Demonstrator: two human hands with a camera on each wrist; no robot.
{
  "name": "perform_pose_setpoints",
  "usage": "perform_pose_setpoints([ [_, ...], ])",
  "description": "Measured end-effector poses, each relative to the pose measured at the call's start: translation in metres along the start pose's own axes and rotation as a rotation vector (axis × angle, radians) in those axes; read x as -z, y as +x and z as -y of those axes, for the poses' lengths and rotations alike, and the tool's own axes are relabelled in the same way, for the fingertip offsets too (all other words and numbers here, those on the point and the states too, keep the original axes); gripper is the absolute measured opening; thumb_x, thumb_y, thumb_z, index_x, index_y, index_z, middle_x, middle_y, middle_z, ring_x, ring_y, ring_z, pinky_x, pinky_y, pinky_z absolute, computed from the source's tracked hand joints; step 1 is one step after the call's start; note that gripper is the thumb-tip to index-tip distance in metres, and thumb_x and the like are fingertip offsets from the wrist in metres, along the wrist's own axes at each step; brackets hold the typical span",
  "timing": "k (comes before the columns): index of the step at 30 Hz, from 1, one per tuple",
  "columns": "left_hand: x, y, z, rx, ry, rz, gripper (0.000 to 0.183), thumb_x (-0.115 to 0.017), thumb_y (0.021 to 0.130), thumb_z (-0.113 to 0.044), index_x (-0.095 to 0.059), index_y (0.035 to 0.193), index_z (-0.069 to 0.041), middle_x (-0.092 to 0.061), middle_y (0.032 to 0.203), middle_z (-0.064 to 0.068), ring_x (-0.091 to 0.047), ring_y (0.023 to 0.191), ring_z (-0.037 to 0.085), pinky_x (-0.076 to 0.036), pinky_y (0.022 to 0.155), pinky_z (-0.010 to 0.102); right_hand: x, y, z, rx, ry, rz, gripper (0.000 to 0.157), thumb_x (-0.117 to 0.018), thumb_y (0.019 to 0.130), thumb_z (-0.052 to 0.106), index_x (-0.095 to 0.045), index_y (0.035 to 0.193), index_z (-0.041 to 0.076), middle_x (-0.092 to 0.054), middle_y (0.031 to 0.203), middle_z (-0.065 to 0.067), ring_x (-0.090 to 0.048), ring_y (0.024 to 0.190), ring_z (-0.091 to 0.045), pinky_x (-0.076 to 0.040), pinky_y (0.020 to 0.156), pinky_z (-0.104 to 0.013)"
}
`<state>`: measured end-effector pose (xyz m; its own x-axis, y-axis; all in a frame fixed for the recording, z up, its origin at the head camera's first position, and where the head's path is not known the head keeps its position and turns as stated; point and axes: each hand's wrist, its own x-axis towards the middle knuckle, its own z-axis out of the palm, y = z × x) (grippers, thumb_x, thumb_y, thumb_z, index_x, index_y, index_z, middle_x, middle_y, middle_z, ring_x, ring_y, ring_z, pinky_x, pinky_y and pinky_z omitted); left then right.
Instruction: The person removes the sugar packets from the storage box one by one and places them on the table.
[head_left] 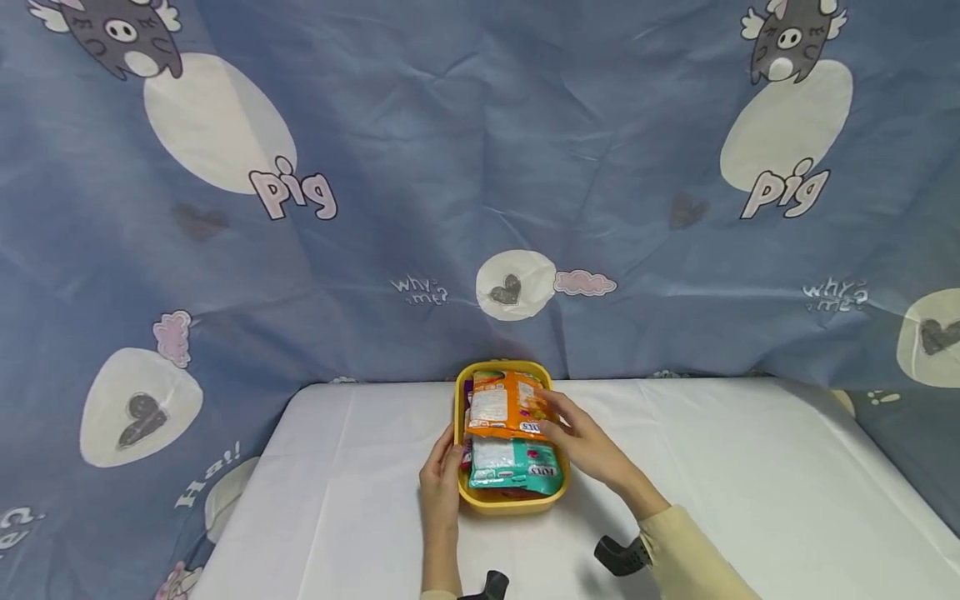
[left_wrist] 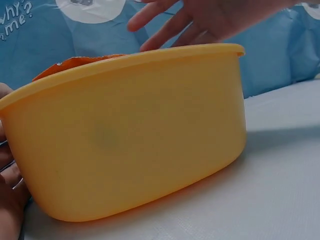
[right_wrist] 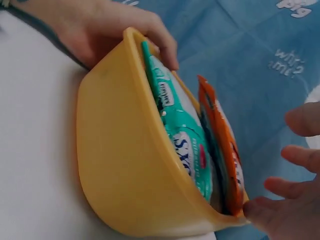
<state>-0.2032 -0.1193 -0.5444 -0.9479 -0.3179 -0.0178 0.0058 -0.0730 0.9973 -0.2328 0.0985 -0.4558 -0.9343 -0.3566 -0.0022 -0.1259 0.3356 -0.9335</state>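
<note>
A yellow plastic tub (head_left: 513,507) stands on the white-covered table. Inside it an orange snack bag (head_left: 491,406) lies toward the far end, overlapping a teal snack bag (head_left: 495,467) nearer the front. My left hand (head_left: 440,482) grips the tub's left side; its thumb hooks over the rim in the right wrist view, and its other fingers lie along the outer wall. My right hand (head_left: 581,437) is over the right rim, fingers spread and relaxed beside the orange bag, holding nothing. One of its fingertips is right at the rim in the right wrist view.
Dark purple and red packaging (head_left: 467,454) shows along the tub's left inner side, mostly covered by the bags. Behind the white table (head_left: 720,483) hangs a blue printed cloth (head_left: 420,208). A black wrist-worn device (head_left: 622,556) sits by the right sleeve.
</note>
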Motion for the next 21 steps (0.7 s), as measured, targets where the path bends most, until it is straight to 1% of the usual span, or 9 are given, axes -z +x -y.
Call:
perform_pose_setpoints([
  [4,-0.001,0.000,-0.002,0.030,-0.022,-0.001,0.038,-0.052,0.095,-0.028,-0.053,0.134,-0.025,-0.050,0.142,-0.003,-0.042,0.134,0.013,-0.035,0.111,0.027,-0.005,0.007,0.004,-0.014,-0.021,0.028,0.052,-0.050,0.098,0.023,-0.031,0.146,0.017,-0.028,0.154,-0.008,-0.023,0.144,-0.029,-0.020,0.118,-0.053],
  [7,-0.001,0.001,-0.004,0.038,-0.020,0.002,0.038,-0.052,0.095,-0.027,-0.054,0.133,-0.025,-0.050,0.141,-0.005,-0.042,0.134,0.012,-0.033,0.112,0.029,-0.008,0.014,0.008,-0.036,-0.053,0.029,0.054,-0.052,0.097,0.024,-0.031,0.147,0.018,-0.026,0.154,-0.009,-0.023,0.144,-0.030,-0.020,0.117,-0.056],
  [10,-0.001,0.002,-0.004,0.031,-0.017,0.004,0.039,-0.053,0.095,-0.028,-0.053,0.134,-0.024,-0.049,0.143,-0.002,-0.040,0.136,0.016,-0.031,0.115,0.034,-0.011,0.022,0.012,-0.077,-0.084,0.007,0.053,-0.053,0.096,0.025,-0.034,0.145,0.018,-0.030,0.152,-0.011,-0.026,0.142,-0.032,-0.022,0.115,-0.059],
  [12,-0.002,0.003,-0.004,0.040,-0.017,-0.004,0.039,-0.053,0.095,-0.029,-0.053,0.134,-0.024,-0.049,0.143,-0.003,-0.040,0.136,0.017,-0.030,0.116,0.037,-0.013,0.027,0.015,-0.113,-0.070,-0.011,0.051,-0.053,0.096,0.024,-0.037,0.143,0.017,-0.034,0.150,-0.012,-0.030,0.140,-0.034,-0.024,0.114,-0.060],
  [14,-0.001,0.003,-0.003,0.047,-0.023,-0.009,0.040,-0.054,0.094,-0.030,-0.053,0.134,-0.024,-0.048,0.143,-0.002,-0.039,0.137,0.018,-0.030,0.115,0.037,-0.015,0.031,0.017,-0.159,-0.029,-0.032,0.048,-0.053,0.095,0.023,-0.040,0.141,0.017,-0.038,0.148,-0.012,-0.032,0.139,-0.034,-0.025,0.114,-0.059],
  [18,-0.002,0.002,-0.001,0.073,-0.036,-0.011,0.040,-0.054,0.094,-0.030,-0.053,0.134,-0.024,-0.048,0.144,-0.001,-0.039,0.137,0.016,-0.032,0.114,0.033,-0.018,0.036,0.018,-0.252,0.047,-0.053,0.042,-0.052,0.095,0.023,-0.046,0.135,0.013,-0.045,0.143,-0.012,-0.040,0.133,-0.032,-0.032,0.111,-0.057],
  [21,-0.003,0.002,-0.002,0.077,-0.043,-0.009,0.042,-0.053,0.094,-0.029,-0.052,0.135,-0.019,-0.046,0.145,0.002,-0.038,0.138,0.019,-0.031,0.114,0.036,-0.018,0.040,0.019,-0.300,0.053,-0.060,0.039,-0.053,0.095,0.024,-0.049,0.131,0.011,-0.049,0.137,-0.012,-0.047,0.124,-0.030,-0.038,0.106,-0.055],
])
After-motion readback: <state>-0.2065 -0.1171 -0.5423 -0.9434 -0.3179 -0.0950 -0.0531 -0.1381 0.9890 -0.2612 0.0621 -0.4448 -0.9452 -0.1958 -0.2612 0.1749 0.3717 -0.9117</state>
